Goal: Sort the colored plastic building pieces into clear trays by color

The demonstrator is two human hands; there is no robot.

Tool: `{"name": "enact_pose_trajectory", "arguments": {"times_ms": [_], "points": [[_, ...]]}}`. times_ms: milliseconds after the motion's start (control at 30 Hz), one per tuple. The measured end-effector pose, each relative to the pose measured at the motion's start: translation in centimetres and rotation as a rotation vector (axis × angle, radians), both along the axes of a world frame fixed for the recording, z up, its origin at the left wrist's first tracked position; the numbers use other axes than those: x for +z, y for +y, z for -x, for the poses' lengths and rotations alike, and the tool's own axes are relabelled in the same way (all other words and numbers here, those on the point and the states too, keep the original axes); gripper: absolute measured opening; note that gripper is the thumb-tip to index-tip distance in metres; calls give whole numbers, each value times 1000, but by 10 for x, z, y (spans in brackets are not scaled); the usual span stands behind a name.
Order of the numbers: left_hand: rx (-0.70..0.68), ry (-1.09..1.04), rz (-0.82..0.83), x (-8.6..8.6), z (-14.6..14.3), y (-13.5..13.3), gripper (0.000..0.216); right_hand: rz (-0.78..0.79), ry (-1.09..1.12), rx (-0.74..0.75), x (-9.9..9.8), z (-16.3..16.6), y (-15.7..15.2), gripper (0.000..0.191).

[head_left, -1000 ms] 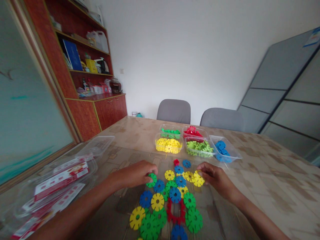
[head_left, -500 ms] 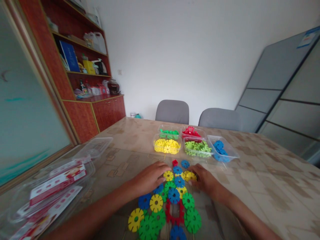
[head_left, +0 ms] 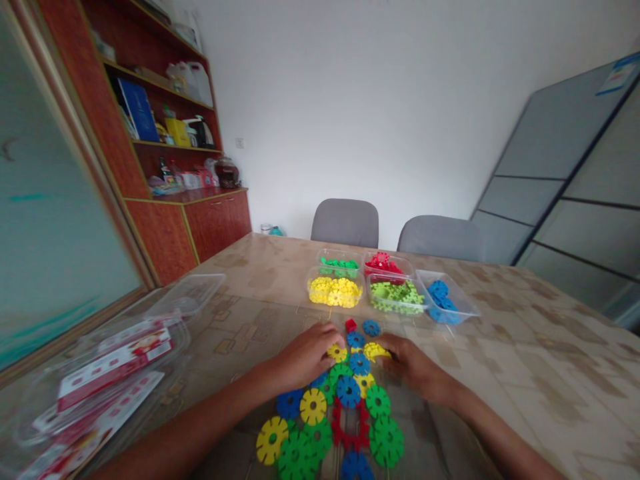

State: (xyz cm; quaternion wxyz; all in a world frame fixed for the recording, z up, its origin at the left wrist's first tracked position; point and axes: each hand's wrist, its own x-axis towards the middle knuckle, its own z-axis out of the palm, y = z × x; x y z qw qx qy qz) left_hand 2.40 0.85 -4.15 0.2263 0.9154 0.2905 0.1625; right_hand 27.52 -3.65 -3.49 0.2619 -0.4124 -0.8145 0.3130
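Observation:
A flat cluster of interlocked plastic gear discs (head_left: 345,410) in yellow, green, blue and red lies on the patterned table (head_left: 525,373) in front of me. My left hand (head_left: 305,357) rests on the cluster's upper left, fingers curled over a yellow disc (head_left: 337,352). My right hand (head_left: 413,365) sits at the upper right, fingertips pinching another yellow disc (head_left: 375,350). A loose red piece (head_left: 351,325) and a blue disc (head_left: 371,327) lie just beyond both hands.
Clear tubs hold sorted pieces: yellow (head_left: 335,291), dark green (head_left: 340,265), red (head_left: 383,264), light green (head_left: 397,295), blue (head_left: 443,300). A clear box with red-and-white packets (head_left: 110,363) and a lid (head_left: 187,293) sit left. Two grey chairs (head_left: 345,221) stand behind the table.
Both hands have come inward toward the top of the disc cluster; the left moved right off the green disc, the right moved left with the yellow discs.

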Motion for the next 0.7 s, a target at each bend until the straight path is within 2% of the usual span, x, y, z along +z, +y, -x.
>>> {"name": "enact_pose_trajectory", "arguments": {"times_ms": [100,300,567,700], "points": [[-7,-2,10,1,-1,-1,29,44,5,69,5,-1,3,37],[4,2,47,1,1,-3,29,83,-40,69,7,6,14,52],[52,-8,131,-3,9,-1,24,71,18,-51,-16,8,24,50],[64,-42,171,-2,10,-2,23,114,72,-61,-19,2,23,49]]}}
